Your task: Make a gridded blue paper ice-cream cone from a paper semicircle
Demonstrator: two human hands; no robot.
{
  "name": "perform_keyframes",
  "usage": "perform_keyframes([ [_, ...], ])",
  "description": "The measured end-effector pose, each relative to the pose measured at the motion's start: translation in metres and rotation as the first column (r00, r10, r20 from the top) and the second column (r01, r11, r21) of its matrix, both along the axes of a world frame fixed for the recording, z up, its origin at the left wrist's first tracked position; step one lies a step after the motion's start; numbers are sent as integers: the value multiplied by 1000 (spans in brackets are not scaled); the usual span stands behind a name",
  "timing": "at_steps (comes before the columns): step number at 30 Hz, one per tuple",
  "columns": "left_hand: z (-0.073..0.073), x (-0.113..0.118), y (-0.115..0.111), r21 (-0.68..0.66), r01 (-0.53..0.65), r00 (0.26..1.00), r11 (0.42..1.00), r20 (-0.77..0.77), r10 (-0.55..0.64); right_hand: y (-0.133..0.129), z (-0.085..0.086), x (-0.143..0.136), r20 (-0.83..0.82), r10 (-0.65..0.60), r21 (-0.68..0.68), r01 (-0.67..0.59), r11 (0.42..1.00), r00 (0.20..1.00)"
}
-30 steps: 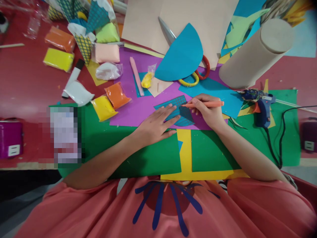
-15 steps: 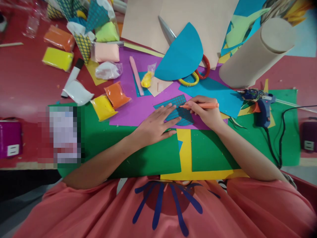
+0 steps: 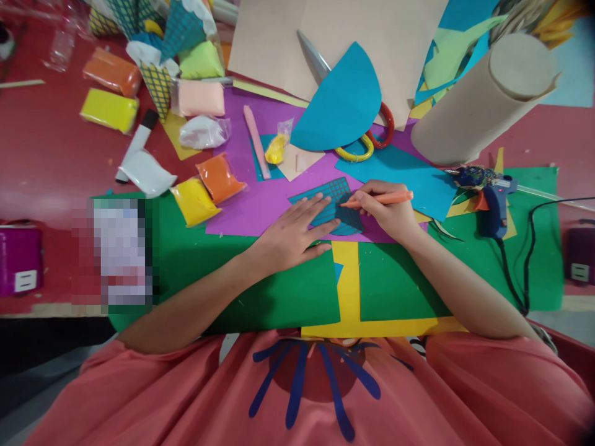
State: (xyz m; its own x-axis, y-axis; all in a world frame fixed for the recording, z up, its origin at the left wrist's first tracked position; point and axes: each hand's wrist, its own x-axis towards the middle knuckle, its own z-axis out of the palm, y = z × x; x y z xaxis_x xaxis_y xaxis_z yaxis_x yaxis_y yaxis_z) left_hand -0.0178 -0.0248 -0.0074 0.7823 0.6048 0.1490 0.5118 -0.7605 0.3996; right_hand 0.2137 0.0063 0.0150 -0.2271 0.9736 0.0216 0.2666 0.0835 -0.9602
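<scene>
A blue paper piece (image 3: 349, 217) with dark grid lines lies on a purple sheet (image 3: 242, 214). Flat on its left part rests my left hand (image 3: 297, 232), fingers spread, holding nothing. My right hand (image 3: 383, 207) grips an orange pen (image 3: 393, 197), whose tip is at the gridded piece, right of my left fingertips. Some of the piece is hidden under my left fingers. Just beyond, a plain blue paper shape (image 3: 341, 102) covers the middle of a pair of scissors (image 3: 354, 150) with red and yellow handles.
Clay packets (image 3: 195, 201) and a white marker (image 3: 137, 145) lie left. Decorated cones (image 3: 155, 77) are at the back left. A beige paper roll (image 3: 483, 99) and a blue glue gun (image 3: 495, 210) with its cable are right. Green sheets (image 3: 400, 285) lie nearest me.
The orange pen has shifted slightly right and its tip a little toward me on the gridded piece. My left hand has stayed in place.
</scene>
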Motion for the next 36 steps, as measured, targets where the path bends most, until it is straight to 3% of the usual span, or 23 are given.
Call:
perform_keyframes([
  [7,1,0,0,-63,-10,1000,998,8,11,0,3,-1,-11,5,-4,-5,1000,1000],
  [17,0,-1,0,-24,-5,1000,1000,14,5,0,4,-1,-2,-4,-39,4,999,1000],
  [23,-2,0,0,-23,-38,999,999,11,38,-1,-1,1,-49,-79,-73,76,994,996],
  [36,-2,0,0,-17,-55,998,998,-10,55,-1,3,0,3,-5,-41,6,999,1000],
])
